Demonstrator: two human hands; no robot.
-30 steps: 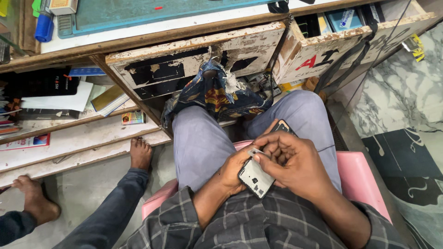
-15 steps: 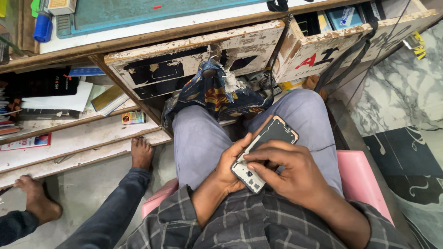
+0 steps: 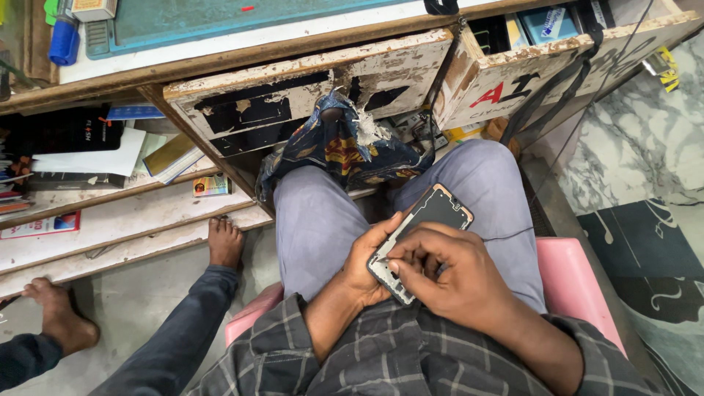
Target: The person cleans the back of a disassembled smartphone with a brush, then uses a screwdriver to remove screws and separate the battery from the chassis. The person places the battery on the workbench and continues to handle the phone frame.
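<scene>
Clearance: open room above the lap around both hands (image 3: 411, 275); ahead blocked by a worn drawer front (image 3: 308, 95) and hanging patterned cloth (image 3: 341, 150); a pink seat edge (image 3: 568, 279) bounds the right.

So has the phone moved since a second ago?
Yes. The phone has swung out from under the right hand; its top now points toward the drawer.

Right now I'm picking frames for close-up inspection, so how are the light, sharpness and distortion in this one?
Head view: soft, even light with no hard shadows; a faint sheen but no glare on the phone held between the left hand and right hand; the hands and phone look sharp; the wide lens bows the desk edge and the drawers.
</scene>
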